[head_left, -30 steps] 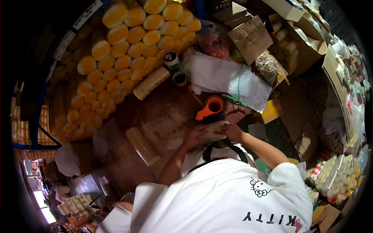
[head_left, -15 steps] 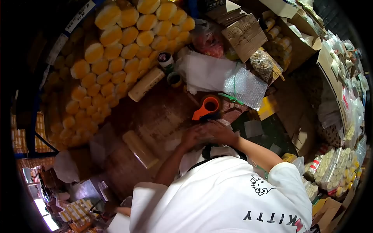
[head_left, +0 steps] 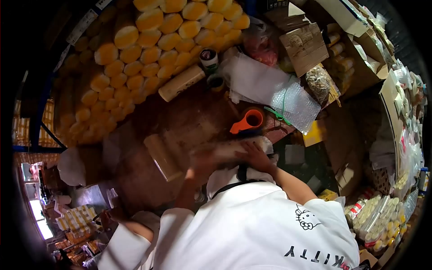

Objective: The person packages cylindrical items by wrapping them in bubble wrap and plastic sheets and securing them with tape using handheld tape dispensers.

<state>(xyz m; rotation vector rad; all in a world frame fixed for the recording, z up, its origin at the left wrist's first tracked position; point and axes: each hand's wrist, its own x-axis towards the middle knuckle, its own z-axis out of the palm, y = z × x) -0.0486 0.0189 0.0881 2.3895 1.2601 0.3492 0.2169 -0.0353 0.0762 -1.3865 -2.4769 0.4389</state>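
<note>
A pale, plastic-wrapped roll (head_left: 225, 150) lies crosswise at the table's near edge, partly covered by my hands and blurred toward its left end. My left hand (head_left: 202, 162) is over that left end, smeared by motion, so its finger shape is unclear. My right hand (head_left: 257, 156) rests on the roll nearer its right end, fingers spread across the top. Just beyond the roll sits an orange tape dispenser (head_left: 243, 126). To the left, a second wrapped roll (head_left: 163, 157) lies by itself on the reddish tabletop (head_left: 189, 121).
Yellow-ended rolls (head_left: 135, 67) are stacked at the back left. A brown roll (head_left: 181, 83), bubble wrap (head_left: 292, 105), and cardboard (head_left: 305, 47) lie at the back. Packed bundles (head_left: 378, 216) stand at right. Another person's arm (head_left: 135, 227) shows at lower left.
The view has shifted a little. My hands have moved apart, the left one leftward, and more of the pale roll shows between them. The other person's arm has come further into view.
</note>
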